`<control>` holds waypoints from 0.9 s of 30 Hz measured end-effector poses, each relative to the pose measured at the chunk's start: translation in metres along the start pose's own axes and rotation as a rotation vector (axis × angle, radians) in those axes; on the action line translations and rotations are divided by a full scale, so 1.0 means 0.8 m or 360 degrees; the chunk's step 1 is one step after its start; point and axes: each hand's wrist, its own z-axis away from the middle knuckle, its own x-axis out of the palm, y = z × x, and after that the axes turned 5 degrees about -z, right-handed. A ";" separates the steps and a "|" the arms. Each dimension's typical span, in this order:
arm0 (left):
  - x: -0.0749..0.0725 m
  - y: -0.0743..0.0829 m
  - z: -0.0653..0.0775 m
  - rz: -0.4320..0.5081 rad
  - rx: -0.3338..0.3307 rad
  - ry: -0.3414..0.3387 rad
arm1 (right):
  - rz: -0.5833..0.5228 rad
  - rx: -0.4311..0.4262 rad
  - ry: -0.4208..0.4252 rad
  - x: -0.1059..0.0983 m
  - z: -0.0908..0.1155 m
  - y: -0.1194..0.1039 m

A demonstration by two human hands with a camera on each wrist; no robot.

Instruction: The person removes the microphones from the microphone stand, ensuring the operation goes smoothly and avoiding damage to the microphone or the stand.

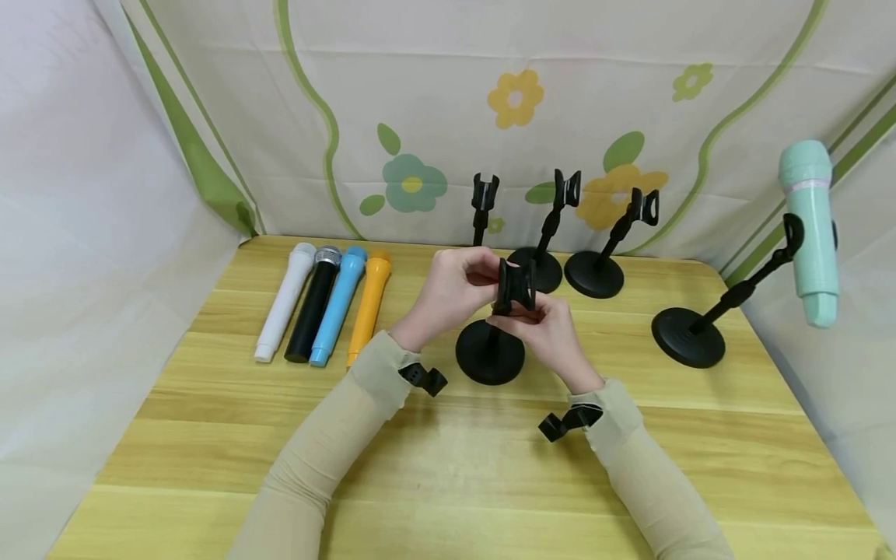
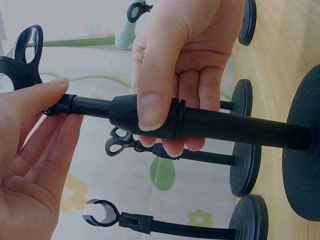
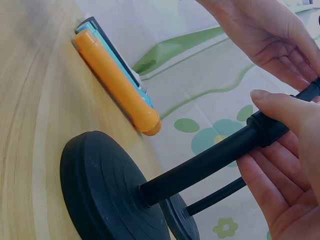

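A black tabletop microphone stand [image 1: 490,354] stands upright on its round base in front of me, its clip [image 1: 516,286] at the top. My left hand [image 1: 451,289] pinches the joint just under the clip, thumb on one side and fingers on the other. Lower on the pole, my right hand [image 1: 553,336] holds the thick collar [image 2: 122,111] between thumb and fingers. The right wrist view shows the lower tube [image 3: 200,162] running down from that hand into the base [image 3: 107,192]. No microphone sits in this clip.
White [image 1: 285,303], black [image 1: 313,311], blue [image 1: 339,307] and orange [image 1: 369,307] microphones lie side by side at the left. Several more black stands [image 1: 593,274] stand behind my hands. At the right, another stand [image 1: 689,337] bears a mint-green microphone [image 1: 812,233]. A patterned curtain [image 1: 434,93] hangs behind the table.
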 end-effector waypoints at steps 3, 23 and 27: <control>0.000 0.000 0.000 0.0004 -0.0006 -0.0008 | -0.0007 -0.0013 0.0002 0.000 0.000 0.000; 0.001 -0.001 0.001 -0.0050 0.0054 0.0031 | 0.0012 -0.0042 0.0003 0.000 0.000 0.002; 0.004 -0.001 0.002 -0.0045 0.0084 0.0066 | 0.0008 -0.0041 -0.0002 0.000 0.000 0.001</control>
